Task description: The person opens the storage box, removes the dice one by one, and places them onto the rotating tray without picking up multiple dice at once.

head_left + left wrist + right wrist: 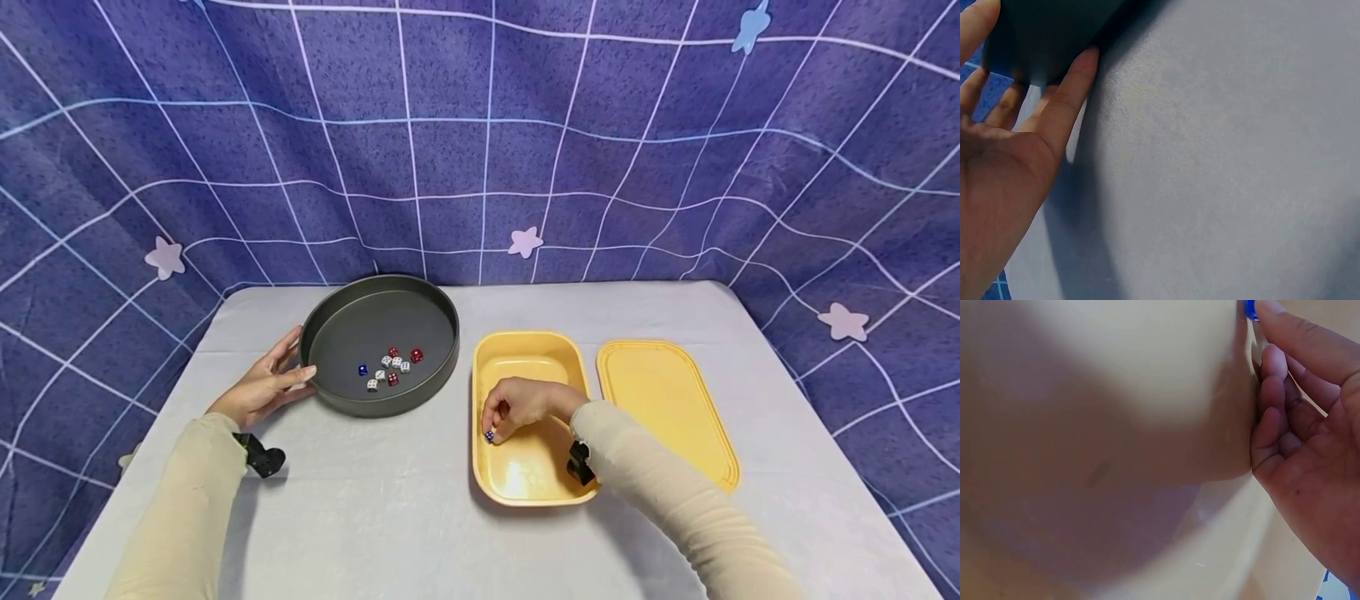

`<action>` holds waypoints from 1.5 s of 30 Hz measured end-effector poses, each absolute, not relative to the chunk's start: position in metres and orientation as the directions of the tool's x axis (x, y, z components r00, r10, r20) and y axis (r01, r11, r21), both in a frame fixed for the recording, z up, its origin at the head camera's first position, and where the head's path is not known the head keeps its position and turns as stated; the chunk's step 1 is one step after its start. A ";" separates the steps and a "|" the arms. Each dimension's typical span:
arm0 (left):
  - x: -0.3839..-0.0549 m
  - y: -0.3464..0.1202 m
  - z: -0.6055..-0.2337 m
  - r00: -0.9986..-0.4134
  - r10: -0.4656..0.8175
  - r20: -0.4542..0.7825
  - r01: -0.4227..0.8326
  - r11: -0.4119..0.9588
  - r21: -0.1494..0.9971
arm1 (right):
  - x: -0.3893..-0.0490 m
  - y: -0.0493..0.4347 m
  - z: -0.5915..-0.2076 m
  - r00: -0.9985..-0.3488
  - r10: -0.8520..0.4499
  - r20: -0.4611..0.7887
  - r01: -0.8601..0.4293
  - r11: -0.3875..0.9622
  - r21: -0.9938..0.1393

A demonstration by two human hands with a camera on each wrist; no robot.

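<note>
A dark grey round pan [378, 405] sits at the left of the table, and my left hand [262, 385] grips its left side, thumb against the wall. In the left wrist view the other fingers [1063, 106] reach to the pan's lower edge. Inside the pan lie a blue die [363, 369], several white dice [372, 385] and three red dice [417, 355]. My right hand [521, 404] is down inside a yellow plastic box [525, 492]. Between thumb and fingertip it pinches a blue die [489, 436] with white pips, near the box's left wall.
A yellow lid [667, 392] lies flat just right of the box, partly under my right forearm. White cloth covers the table [375, 500]. Behind it hangs a blue curtain [450, 150] with a grid pattern and stars.
</note>
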State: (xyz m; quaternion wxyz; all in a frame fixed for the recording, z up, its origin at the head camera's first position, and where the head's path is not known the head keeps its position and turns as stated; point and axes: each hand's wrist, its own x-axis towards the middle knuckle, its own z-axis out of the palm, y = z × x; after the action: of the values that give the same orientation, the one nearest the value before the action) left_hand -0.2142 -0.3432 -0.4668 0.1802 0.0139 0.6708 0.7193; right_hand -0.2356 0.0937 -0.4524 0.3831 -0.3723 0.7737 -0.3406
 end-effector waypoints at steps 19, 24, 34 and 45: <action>-0.214 -0.342 -0.465 -0.934 0.290 -0.209 -0.231 -0.043 0.972 | -0.257 0.113 -0.412 -0.521 -0.820 -0.239 -0.321 0.448 -0.835; -0.215 -0.343 -0.467 -0.933 0.287 -0.217 -0.237 -0.037 0.971 | -0.265 0.109 -0.385 -0.602 -0.788 -0.128 -0.343 0.400 -0.850; -0.214 -0.344 -0.467 -0.932 0.283 -0.224 -0.246 -0.044 0.968 | -0.269 0.065 -0.357 -0.815 -0.577 -0.052 -0.171 0.326 -0.930; -0.214 -0.344 -0.467 -0.931 0.287 -0.226 -0.246 -0.034 0.969 | -0.264 0.006 -0.368 -0.921 -0.388 -0.034 -0.026 0.149 -0.989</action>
State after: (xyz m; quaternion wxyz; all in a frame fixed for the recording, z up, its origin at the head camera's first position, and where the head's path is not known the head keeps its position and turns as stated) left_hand -0.2138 -0.3443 -0.4670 0.1853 0.0152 0.6699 0.7188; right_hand -0.2639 0.0060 -0.3685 0.1418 -0.1390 0.7445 -0.6374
